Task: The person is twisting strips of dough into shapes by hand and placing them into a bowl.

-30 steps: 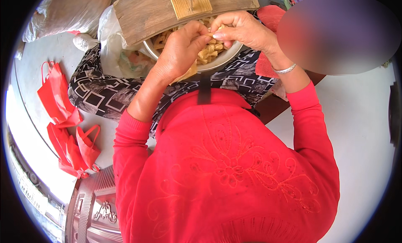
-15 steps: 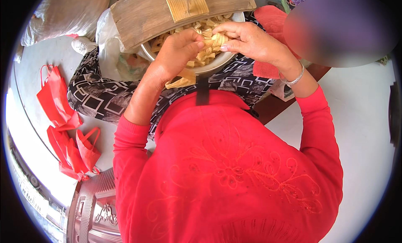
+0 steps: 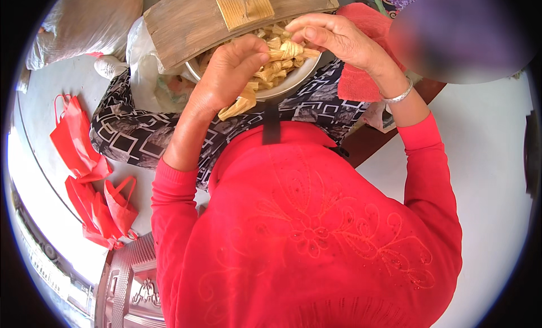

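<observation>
My left hand [image 3: 237,65] pinches a pale yellow, flat, soft-looking strip [image 3: 240,104] between thumb and fingers. One end hangs below the palm, and a knot [image 3: 291,49] in it shows just right of the fingertips. My right hand [image 3: 333,37] hovers above and to the right of that knot, fingers extended and apart, apparently holding nothing. Beneath both hands is a white basin [image 3: 282,92] on my lap, filled with similar knotted yellow pieces [image 3: 271,75]. Across the basin's far side lies a wooden board [image 3: 186,31], with a smaller wood block [image 3: 243,9] and a nail on top.
A red towel [image 3: 355,82] hangs over my right knee. Clear plastic bags [image 3: 149,74] lie left of the basin, and a large wrapped bundle [image 3: 93,23] stands at far left. Red bags [image 3: 82,139] lie on the left floor. Another person is blurred at upper right.
My right hand has drawn up and away from the knot, and its fingers have come off the strip. My left hand keeps its pinch, moving slightly left.
</observation>
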`<state>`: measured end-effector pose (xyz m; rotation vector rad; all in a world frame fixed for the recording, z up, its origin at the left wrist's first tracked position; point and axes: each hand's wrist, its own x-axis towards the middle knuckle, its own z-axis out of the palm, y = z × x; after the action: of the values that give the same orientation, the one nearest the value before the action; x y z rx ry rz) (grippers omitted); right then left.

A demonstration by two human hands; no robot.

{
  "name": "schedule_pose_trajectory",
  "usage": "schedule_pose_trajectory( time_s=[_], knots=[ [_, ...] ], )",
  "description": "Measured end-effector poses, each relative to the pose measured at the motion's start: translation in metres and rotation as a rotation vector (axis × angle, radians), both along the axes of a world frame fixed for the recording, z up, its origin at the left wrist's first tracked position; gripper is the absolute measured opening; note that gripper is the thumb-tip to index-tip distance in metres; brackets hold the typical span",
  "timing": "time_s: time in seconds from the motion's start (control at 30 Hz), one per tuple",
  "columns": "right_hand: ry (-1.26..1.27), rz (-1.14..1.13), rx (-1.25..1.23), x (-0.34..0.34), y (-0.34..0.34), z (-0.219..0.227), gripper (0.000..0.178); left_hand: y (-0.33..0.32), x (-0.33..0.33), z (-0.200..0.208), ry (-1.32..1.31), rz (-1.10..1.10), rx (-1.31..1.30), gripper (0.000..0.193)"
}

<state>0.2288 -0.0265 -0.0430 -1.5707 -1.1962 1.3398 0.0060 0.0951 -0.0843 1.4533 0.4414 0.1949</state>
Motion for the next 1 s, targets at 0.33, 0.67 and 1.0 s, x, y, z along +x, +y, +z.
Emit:
schedule_pose_trajectory(
  time_s=[0.33,0.67,1.0],
  knots=[
    [0.279,0.063,-0.17,-0.01,0.018,-0.01,0.026,0.007,0.008,-0.006,0.019,-0.018,-0.187,0.012],
    [-0.003,-0.227,0.069,-0.02,0.053,-0.017,0.017,0.06,0.012,0.004,0.078,0.178,-0.139,0.018],
    [-0.164,-0.342,0.208,-0.019,0.076,-0.036,0.016,0.083,0.03,-0.016,0.078,0.231,-0.023,0.015]
  ],
)
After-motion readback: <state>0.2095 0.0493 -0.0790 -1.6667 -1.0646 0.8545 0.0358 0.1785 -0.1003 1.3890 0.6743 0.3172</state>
